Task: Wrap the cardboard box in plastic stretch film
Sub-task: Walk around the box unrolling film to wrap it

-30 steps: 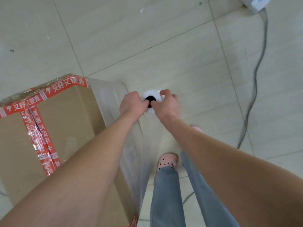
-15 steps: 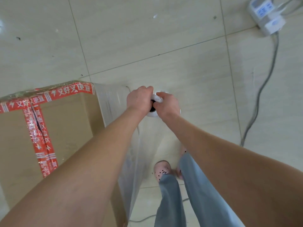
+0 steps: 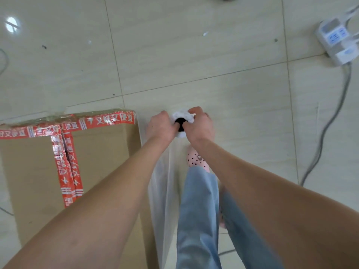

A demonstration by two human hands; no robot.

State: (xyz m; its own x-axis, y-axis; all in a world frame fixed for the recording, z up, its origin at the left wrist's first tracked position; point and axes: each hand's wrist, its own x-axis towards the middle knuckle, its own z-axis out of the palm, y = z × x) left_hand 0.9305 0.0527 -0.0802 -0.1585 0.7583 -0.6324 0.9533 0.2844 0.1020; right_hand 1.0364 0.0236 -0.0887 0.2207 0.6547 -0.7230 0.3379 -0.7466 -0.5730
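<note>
A tall cardboard box (image 3: 35, 171) sealed with red printed tape stands on the floor at the lower left. Clear stretch film (image 3: 161, 191) covers its right side and runs up to a white film roll (image 3: 182, 115) with a dark core, held upright just right of the box's far corner. My left hand (image 3: 162, 127) grips the roll from the left and my right hand (image 3: 200, 126) grips it from the right, fingers curled round its top end. The rest of the roll is hidden beneath my hands.
Pale floor tiles (image 3: 194, 45) spread all around. A white power strip (image 3: 338, 43) lies at the upper right, its grey cable (image 3: 326, 129) trailing down the right side. My jeans-clad legs (image 3: 198, 210) and a pink spotted shoe (image 3: 196, 160) are beside the box.
I have stepped forward along the box's right side; the roll and both hands moved past the far corner. More of the power strip has come into view.
</note>
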